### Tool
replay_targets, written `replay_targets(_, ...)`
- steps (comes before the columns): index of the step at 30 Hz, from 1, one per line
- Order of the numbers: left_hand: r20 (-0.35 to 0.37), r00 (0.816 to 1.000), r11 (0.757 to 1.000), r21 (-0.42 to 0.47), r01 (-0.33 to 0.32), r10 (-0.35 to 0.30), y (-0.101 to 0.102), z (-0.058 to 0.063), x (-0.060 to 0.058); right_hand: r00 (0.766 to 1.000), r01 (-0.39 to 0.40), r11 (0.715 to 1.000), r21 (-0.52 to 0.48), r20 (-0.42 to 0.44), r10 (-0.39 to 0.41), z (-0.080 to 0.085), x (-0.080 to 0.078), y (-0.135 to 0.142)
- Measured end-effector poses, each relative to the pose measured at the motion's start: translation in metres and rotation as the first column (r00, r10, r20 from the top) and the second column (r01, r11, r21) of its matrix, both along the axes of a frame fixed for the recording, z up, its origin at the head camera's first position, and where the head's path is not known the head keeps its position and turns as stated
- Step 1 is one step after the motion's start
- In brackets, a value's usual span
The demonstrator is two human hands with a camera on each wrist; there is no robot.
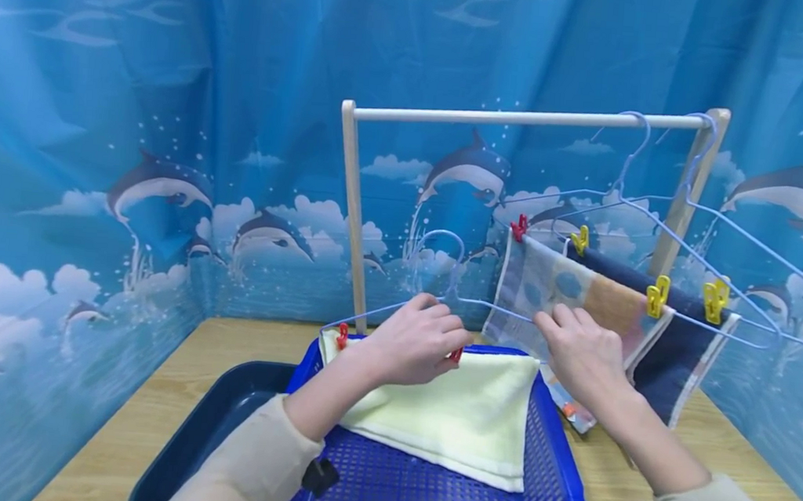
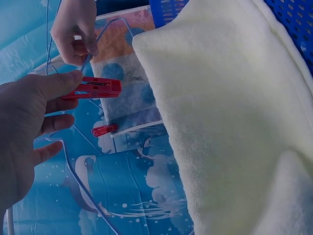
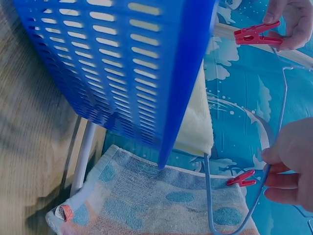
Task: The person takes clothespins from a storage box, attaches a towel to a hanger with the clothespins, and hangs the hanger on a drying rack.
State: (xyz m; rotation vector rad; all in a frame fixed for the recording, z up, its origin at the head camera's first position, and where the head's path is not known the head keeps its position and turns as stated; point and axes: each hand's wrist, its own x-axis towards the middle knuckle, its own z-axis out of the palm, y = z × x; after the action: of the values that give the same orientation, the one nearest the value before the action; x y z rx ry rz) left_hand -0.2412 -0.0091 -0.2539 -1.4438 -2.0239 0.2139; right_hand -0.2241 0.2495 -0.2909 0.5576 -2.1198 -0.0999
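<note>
My left hand (image 1: 419, 342) pinches a red clothespin (image 2: 100, 88) between thumb and finger, above the pale yellow towel (image 1: 444, 427). The towel hangs folded over the bottom of a light blue wire hanger (image 1: 496, 308). A second red clothespin (image 1: 342, 336) grips the towel's left end on the hanger. My right hand (image 1: 581, 351) holds the hanger's right side, with thumb and fingers around the wire in the right wrist view (image 3: 288, 169). The hanger's hook stands free, below the rack's rail. The towel's lower part hangs inside the blue basket (image 1: 560, 483).
A wooden rack with a white rail (image 1: 483, 118) stands behind. Two hangers at its right carry a patterned towel (image 1: 548, 278) and a dark blue towel (image 1: 677, 351), held by red and yellow clothespins. A dark tray (image 1: 181, 438) lies left of the basket on the wooden table (image 1: 119, 417).
</note>
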Motion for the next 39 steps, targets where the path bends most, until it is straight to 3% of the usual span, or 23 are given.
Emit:
replay_targets(7, 0.012, 1.0, 0.999, -0.032, -0.014, 0.014, 0.005, 0.001, 0.003, 1.0, 0.013, 1.0, -0.018, -0.012, -0.013, 0.001, 0.0, -0.001)
replay_targets(15, 0.066, 0.985, 0.983, -0.1, -0.151, 0.158, 0.017, 0.01, 0.007, 1.0, 0.022, 0.998, -0.052, 0.0, -0.022, 0.003, 0.001, -0.001)
replay_targets(20, 0.083, 0.976, 0.976, -0.103, -0.191, 0.2, 0.027, 0.012, 0.009, 0.998, 0.05, 0.997, -0.059, 0.046, -0.047, 0.003, 0.002, -0.001)
replay_targets(29, 0.066, 0.969, 0.971, -0.052, -0.234, 0.238, 0.044, 0.005, 0.008, 0.983, 0.119, 0.99, -0.074, 0.147, -0.107, 0.005, 0.004, -0.003)
replay_targets(33, 0.083, 0.96, 0.963, -0.012, -0.268, 0.268, 0.053, 0.002, 0.009, 0.983, 0.126, 0.989, -0.08, 0.143, -0.114, 0.005, 0.005, -0.002)
replay_targets(39, 0.036, 0.96, 0.954, 0.105, -0.281, 0.279, 0.065, -0.005, 0.011, 0.99, 0.103, 0.99, -0.096, 0.108, -0.093, 0.005, 0.005, -0.001)
